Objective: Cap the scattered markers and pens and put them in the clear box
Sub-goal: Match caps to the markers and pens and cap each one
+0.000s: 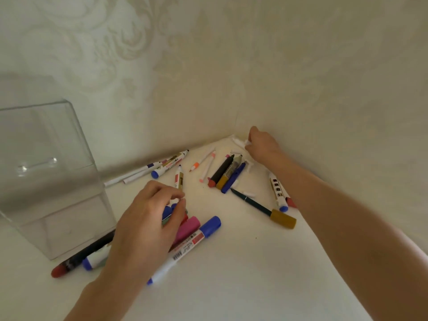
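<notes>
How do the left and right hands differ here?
The left hand lies near, beside the clear box; the right hand reaches far into the wall corner. The left hand curls round coloured markers; the right hand pinches a small white piece. Both are low over the table.

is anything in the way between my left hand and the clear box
Nothing visible stands between the left hand, gripping markers, and the box; a black marker lies along the box's foot, low on the table.
</notes>
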A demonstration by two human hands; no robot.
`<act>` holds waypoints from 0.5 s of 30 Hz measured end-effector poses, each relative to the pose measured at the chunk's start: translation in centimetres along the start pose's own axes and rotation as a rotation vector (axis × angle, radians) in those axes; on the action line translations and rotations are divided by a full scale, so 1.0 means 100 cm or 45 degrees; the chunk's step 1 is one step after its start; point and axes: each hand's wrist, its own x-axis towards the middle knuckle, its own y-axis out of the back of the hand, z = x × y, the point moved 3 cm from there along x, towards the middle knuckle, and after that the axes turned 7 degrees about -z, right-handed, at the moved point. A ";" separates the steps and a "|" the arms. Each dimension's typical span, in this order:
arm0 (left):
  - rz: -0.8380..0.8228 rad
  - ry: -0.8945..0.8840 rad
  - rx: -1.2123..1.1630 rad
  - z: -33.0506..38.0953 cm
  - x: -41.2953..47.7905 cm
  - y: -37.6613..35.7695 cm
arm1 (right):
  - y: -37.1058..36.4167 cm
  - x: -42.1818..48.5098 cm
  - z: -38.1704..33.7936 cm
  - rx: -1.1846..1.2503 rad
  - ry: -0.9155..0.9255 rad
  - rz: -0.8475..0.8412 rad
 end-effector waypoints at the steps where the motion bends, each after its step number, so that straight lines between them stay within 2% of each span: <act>1: -0.011 0.009 -0.032 0.000 0.002 -0.002 | -0.004 0.002 0.000 -0.036 -0.015 -0.016; 3: -0.030 0.032 -0.095 -0.002 0.004 -0.004 | -0.010 0.001 0.001 -0.078 -0.015 0.013; 5: -0.043 0.046 -0.167 -0.003 0.006 -0.004 | -0.006 -0.003 0.002 0.044 0.003 0.114; 8: -0.084 0.041 -0.316 -0.001 0.012 -0.002 | 0.017 -0.020 -0.002 0.658 -0.034 0.227; 9: -0.105 0.052 -0.394 -0.001 0.015 -0.002 | 0.024 -0.035 -0.007 0.952 -0.042 0.182; 11: -0.136 0.101 -0.582 0.000 0.024 -0.004 | 0.032 -0.081 -0.025 1.477 0.008 -0.072; 13: -0.154 0.185 -0.867 0.003 0.032 -0.007 | 0.031 -0.131 -0.042 1.641 0.096 -0.291; 15: -0.189 0.261 -1.109 0.006 0.034 -0.010 | 0.025 -0.164 -0.055 1.690 0.146 -0.379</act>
